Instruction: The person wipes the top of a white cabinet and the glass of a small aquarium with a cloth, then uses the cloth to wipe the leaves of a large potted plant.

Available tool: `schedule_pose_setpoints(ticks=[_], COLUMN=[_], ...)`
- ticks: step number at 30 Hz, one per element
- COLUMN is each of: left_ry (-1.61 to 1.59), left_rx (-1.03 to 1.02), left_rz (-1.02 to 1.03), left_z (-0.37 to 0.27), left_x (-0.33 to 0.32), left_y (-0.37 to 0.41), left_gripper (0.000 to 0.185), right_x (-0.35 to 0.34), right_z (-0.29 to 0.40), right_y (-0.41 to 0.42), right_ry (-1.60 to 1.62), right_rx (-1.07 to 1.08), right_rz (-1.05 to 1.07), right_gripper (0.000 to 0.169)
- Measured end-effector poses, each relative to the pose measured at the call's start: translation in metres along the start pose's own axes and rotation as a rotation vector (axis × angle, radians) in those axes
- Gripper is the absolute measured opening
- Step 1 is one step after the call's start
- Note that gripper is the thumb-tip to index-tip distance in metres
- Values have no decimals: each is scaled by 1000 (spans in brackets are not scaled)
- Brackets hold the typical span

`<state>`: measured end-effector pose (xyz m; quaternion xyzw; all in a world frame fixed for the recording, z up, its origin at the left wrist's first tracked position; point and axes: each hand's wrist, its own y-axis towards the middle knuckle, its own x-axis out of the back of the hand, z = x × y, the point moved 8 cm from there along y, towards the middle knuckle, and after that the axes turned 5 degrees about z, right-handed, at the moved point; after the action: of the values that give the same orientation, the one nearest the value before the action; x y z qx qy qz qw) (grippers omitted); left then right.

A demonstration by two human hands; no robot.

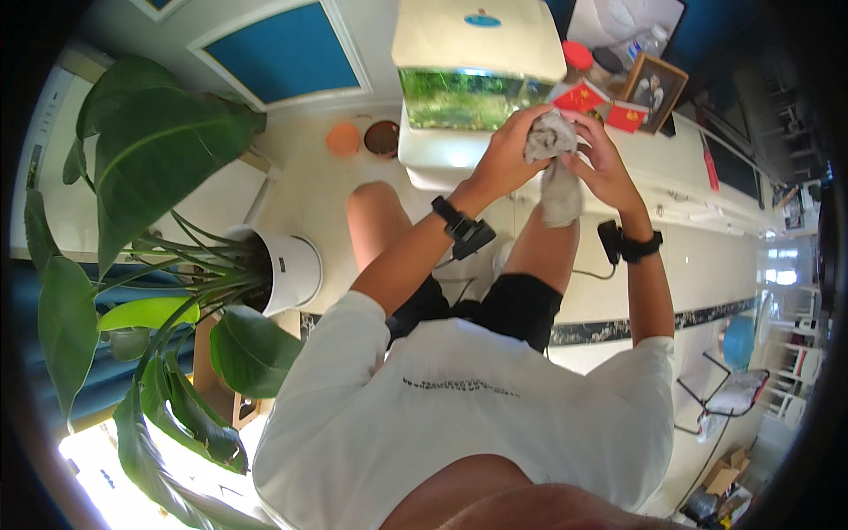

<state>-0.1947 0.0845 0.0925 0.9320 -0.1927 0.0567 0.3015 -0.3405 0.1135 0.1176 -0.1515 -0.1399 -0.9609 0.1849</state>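
Note:
Between my two hands is a crumpled grey cloth (562,189), with one end hanging down over my right knee. My left hand (515,151) grips the bunched upper part from the left. On the other side my right hand (599,156) has its fingers and thumb against the same bunch. Just beyond my hands stands a fish tank (457,99) with a cream lid (477,36) and green plants behind its glass. Two small red flags (582,97) are right behind my right hand.
A framed photo (652,89) and red-lidded jar (576,55) stand on the long cabinet (669,162) at right. To the left, a large-leaved plant rises from a white pot (295,271). An orange bowl (342,139) and a dark bowl (382,138) rest on the floor near the tank.

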Motion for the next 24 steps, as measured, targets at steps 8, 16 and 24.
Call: schedule_pose_setpoints(ticks=[8,16,24], left_ry=[611,899,1072], left_rx=[-423,-115,35], left_rz=[-720,-135,-169], left_z=[-89,12,45], left_x=[146,131,171], left_y=[42,93,61], left_gripper=[77,72,66], right_x=[27,21,16], right_z=[31,-1,-41], right_y=[83,188,218], right_ry=[-548,-876,-1121], right_rx=[207,397,277], right_rz=[-63,-296,-316], right_gripper=[36,39,47])
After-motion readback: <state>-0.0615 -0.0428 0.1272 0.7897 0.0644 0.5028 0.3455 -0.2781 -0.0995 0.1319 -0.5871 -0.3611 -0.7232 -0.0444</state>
